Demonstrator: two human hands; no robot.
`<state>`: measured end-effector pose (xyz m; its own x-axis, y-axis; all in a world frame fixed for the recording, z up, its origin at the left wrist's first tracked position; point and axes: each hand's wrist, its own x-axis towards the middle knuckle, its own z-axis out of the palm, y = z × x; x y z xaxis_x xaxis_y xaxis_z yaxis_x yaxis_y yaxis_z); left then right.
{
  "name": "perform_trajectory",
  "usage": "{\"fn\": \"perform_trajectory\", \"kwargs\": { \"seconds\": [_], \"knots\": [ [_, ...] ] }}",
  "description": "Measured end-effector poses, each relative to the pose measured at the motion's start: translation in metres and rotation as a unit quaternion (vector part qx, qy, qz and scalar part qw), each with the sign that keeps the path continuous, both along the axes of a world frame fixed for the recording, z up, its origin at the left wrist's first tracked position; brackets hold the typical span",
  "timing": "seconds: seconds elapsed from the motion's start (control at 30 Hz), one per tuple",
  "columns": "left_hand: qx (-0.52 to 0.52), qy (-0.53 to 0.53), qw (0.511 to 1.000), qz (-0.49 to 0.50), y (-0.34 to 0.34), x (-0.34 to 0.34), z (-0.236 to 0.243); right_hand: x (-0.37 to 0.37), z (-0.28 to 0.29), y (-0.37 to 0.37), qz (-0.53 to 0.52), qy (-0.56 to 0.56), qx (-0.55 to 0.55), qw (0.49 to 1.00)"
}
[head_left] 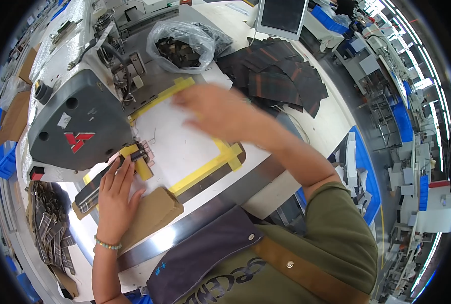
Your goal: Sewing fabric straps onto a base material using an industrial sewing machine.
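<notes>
My left hand [116, 195] lies flat with fingers stretched out. Its fingertips press on a dark plaid fabric strip [89, 194] beside a yellow-taped piece [144, 171] at the sewing machine's working end. Under the wrist is a brown cardboard piece [152, 215]. My right hand [218, 114] hovers over a white sheet [177, 144] edged with yellow tape; motion smears its fingers, and whether it holds anything is unclear. The grey sewing machine head [78, 121] stands just beyond my left hand.
A clear plastic bag [182, 48] of small dark pieces stands at the back. Dark plaid fabric panels [281, 73] are piled right of it, below a screen [281, 15]. More plaid pieces [50, 228] hang at the left. A blue bin [365, 177] holds scraps at right.
</notes>
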<state>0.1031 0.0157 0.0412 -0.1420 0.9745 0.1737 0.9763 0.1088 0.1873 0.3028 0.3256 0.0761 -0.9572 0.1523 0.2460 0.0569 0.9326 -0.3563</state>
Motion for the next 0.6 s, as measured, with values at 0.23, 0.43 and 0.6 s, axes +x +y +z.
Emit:
{"fn": "perform_trajectory", "kwargs": {
  "seconds": [0.23, 0.43, 0.6],
  "knots": [
    [0.016, -0.007, 1.0, -0.011, -0.008, 0.009, 0.015, 0.099, 0.041, 0.129, -0.216, 0.02, 0.21, 0.953],
    [0.018, -0.021, 0.999, -0.03, -0.001, 0.017, 0.014, 0.097, -0.016, 0.151, -0.248, 0.015, 0.17, 0.954],
    [0.023, -0.036, 0.999, -0.022, -0.003, 0.021, 0.017, 0.086, -0.01, 0.147, -0.254, 0.006, 0.227, 0.94]
  ]
}}
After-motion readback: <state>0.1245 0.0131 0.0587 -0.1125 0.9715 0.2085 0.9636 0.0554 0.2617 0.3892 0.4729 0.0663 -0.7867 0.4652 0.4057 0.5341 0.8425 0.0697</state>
